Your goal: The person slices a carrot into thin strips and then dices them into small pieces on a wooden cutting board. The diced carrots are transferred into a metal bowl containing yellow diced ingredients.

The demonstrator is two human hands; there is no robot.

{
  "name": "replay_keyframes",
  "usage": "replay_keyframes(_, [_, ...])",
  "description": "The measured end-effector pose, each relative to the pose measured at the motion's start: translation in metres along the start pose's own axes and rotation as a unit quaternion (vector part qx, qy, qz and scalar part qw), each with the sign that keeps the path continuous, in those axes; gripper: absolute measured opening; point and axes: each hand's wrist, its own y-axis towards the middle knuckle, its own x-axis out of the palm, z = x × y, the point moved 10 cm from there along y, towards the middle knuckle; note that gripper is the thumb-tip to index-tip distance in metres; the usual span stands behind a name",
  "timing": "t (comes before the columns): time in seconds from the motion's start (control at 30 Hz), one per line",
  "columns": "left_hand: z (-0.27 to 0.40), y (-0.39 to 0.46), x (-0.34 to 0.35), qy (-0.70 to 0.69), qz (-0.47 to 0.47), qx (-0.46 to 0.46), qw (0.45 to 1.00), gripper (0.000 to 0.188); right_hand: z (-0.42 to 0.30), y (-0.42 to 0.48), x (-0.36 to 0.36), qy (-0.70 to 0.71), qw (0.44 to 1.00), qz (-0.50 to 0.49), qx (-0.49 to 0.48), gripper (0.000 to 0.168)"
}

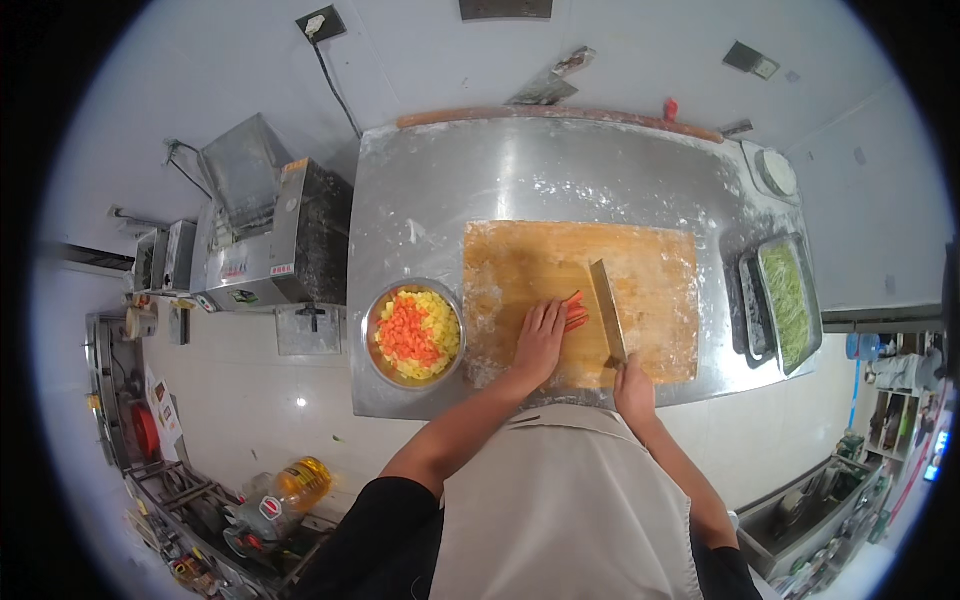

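On the wooden cutting board (pixel 510 262) lie several orange-red vegetable strips, probably carrot (pixel 576 313). My left hand (pixel 543 337) rests over their left ends, fingers together, pressing them on the board. The handle of a cleaver (pixel 609 313) is in my right hand (pixel 634 386); its blade stands on edge to the right of the strips, apart from them. Left of the board, a round metal bowl (pixel 367 352) holds diced orange pieces (pixel 405 334) and diced yellow pieces (pixel 441 319).
The stainless steel table (pixel 420 180) is dusted with white powder. At its right are a metal tray of green shreds (pixel 787 307) and a kitchen scale (pixel 775 172). A long wooden rod (pixel 555 112) lies along the back edge. A steel machine (pixel 262 247) stands left.
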Motion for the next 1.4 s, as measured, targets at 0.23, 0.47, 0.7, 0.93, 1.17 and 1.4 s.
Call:
replay_keyframes(0.23, [-0.006, 0.017, -0.022, -0.108, 0.05, -0.027, 0.993, 0.052, -0.018, -0.003, -0.003, -0.024, 0.999, -0.034, -0.019, 0.01])
replay_keyframes(0.47, [-0.016, 0.022, -0.023, -0.111, 0.071, -0.044, 0.99, 0.028, -0.009, -0.004, -0.001, 0.036, 0.999, -0.031, -0.025, 0.013])
replay_keyframes(0.7, [-0.006, 0.043, -0.008, -0.126, 0.045, 0.008, 0.991, 0.027, -0.016, -0.014, -0.011, 0.039, 0.998, -0.037, -0.042, 0.018])
replay_keyframes(0.93, [-0.003, 0.041, -0.002, -0.092, 0.044, 0.018, 0.995, 0.028, -0.013, -0.008, -0.005, -0.007, 0.999, -0.046, -0.021, 0.017])
replay_keyframes(1.17, [-0.005, 0.039, 0.011, -0.022, 0.021, 0.017, 0.999, 0.028, -0.025, -0.008, -0.03, 0.02, 0.997, -0.08, 0.005, 0.016])
replay_keyframes(1.4, [-0.004, 0.039, 0.0, -0.09, 0.043, 0.019, 0.995, 0.026, -0.011, -0.007, -0.001, 0.003, 0.999, -0.049, -0.008, 0.015])
